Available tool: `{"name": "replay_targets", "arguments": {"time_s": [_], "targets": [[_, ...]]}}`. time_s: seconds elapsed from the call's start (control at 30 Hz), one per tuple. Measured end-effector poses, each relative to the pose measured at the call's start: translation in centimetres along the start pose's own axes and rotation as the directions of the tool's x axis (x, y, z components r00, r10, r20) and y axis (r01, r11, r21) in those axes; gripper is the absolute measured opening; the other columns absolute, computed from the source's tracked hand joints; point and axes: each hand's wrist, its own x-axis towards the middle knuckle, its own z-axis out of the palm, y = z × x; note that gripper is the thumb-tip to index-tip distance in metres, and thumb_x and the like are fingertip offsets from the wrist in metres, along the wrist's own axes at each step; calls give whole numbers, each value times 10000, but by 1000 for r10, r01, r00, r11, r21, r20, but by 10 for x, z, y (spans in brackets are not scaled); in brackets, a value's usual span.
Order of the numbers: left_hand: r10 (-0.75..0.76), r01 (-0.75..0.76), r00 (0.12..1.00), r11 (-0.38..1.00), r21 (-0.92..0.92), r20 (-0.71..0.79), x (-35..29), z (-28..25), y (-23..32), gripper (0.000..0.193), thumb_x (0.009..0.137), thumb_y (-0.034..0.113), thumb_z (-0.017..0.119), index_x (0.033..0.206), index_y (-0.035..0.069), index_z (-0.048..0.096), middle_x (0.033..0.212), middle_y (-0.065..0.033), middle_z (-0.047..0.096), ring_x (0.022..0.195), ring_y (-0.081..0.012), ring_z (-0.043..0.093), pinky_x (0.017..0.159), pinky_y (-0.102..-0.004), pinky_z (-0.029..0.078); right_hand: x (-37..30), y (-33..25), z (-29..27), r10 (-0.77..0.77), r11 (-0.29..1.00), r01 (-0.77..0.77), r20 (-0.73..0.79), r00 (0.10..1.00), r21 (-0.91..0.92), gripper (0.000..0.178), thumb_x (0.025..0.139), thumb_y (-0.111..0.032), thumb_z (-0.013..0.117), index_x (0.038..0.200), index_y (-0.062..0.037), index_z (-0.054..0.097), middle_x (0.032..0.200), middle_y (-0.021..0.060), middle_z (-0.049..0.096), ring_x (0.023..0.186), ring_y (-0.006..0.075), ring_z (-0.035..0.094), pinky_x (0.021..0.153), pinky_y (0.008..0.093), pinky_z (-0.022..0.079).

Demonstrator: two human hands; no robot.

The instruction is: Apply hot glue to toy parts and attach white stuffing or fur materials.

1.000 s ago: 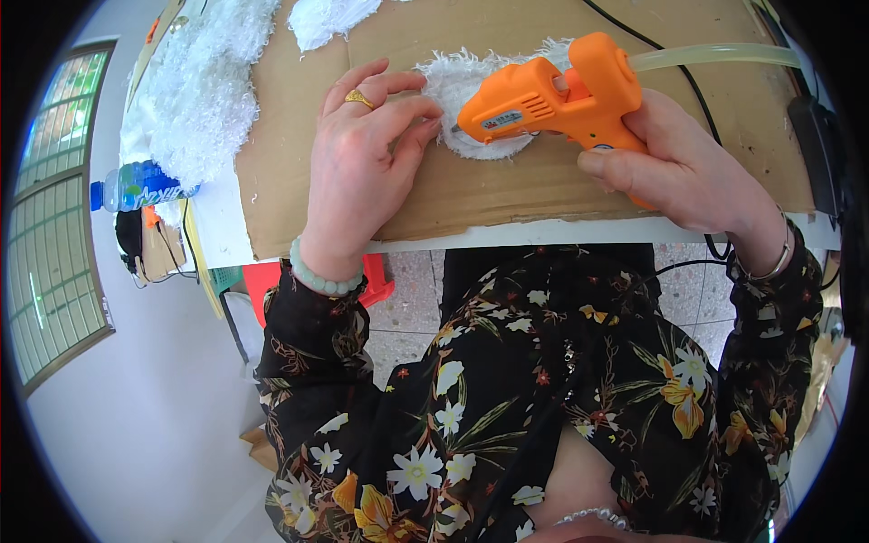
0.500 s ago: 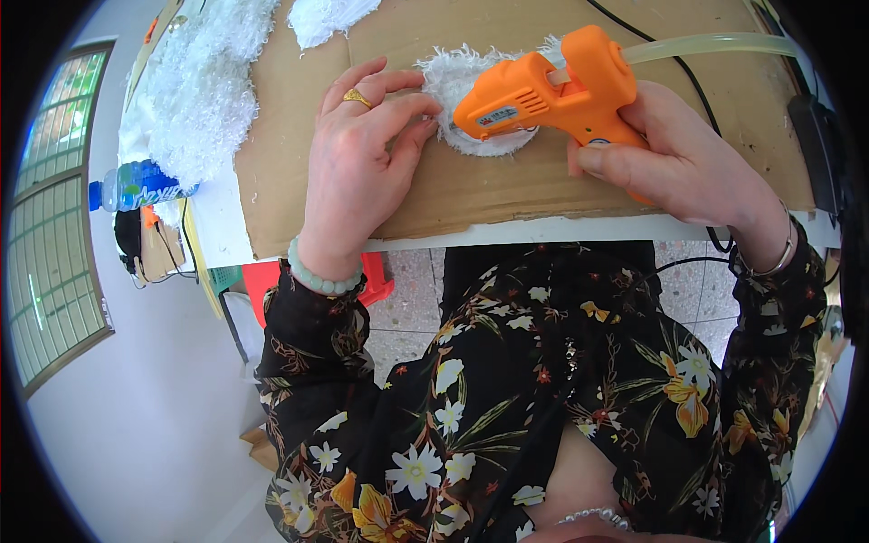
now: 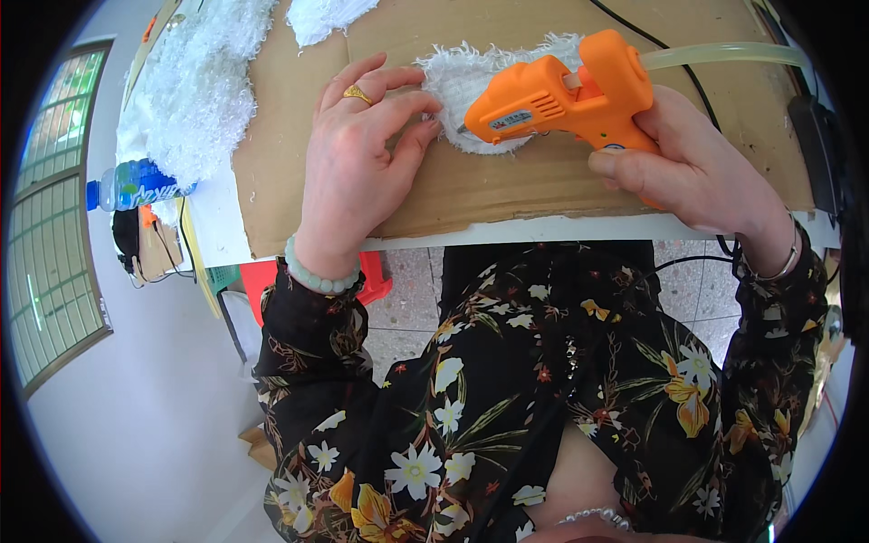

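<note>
"Any writing?"

"The gun (image 3: 552, 98) has a label (image 3: 513, 119) too small to read; the bottle (image 3: 113, 187) bears white lettering (image 3: 161, 193)."

"Grip?"

"Right hand (image 3: 697, 172) gripping the gun, fingers mostly hidden. Left hand (image 3: 358, 167) curled at the left edge of the cloth (image 3: 463, 77); I can't tell whether it pinches. The cloth lies on cardboard (image 3: 272, 181) on the desk (image 3: 217, 233), partly behind the gun."

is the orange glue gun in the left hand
No, the right hand grips the orange glue gun, while the left hand has its fingertips at the edge of the white fringed cloth.
</note>
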Motion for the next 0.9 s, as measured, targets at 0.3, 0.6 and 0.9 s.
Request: {"name": "replay_targets", "arguments": {"time_s": [0.3,0.6,0.9], "targets": [[-12,11,1000,999,31,24,2,-2,3,162,689,100,735,838,67,679,931,-66,669,1035,-317,585,984,-424,394,-4,7,-2,-33,999,33,-4,999,-32,400,841,-259,595,1031,85,523,792,192,537,738,315,508,686,377,414],[-3,1,1000,995,102,14,5,1,2,202,670,191,778,795,70,675,977,-68,677,1100,-335,562,974,-436,387,-9,6,-2,39,996,-40,10,999,75,386,852,-249,599,1046,74,520,714,95,487,637,184,481,589,315,405],[56,-60,998,981,183,28,14,3,0,161,698,208,754,741,76,673,949,-55,679,1099,-318,565,994,-464,358,-10,11,-2,37,993,-38,10,999,113,377,855,-249,598,1050,66,524,693,65,476,611,148,471,558,296,400]]}}
